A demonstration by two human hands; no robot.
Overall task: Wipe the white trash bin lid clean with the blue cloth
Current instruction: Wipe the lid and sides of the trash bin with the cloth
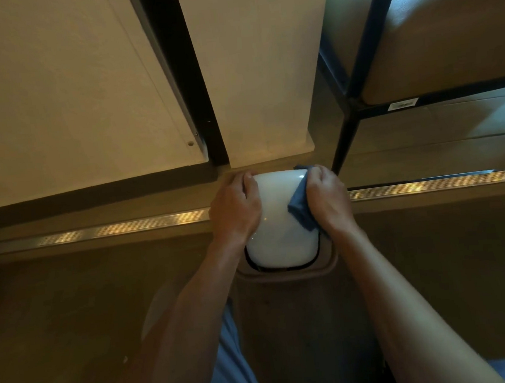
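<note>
I am mid-wipe. My left hand (235, 206) curls its fingers (249, 182) over the far left edge of the white lid (275, 220), steadying it on the tan bin (286, 275). My right hand (326, 198) grips the blue cloth (300, 207), bunched under its fingers and pressed against the lid's right side. Next, I judge, the cloth should sweep leftward across the bare middle while the left hand holds firm.

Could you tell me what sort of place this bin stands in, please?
Probably an indoor room at home, perhaps by a doorway: a white wall, a metal floor threshold strip, and a black-framed shelf unit beside the trash bin lid.
</note>
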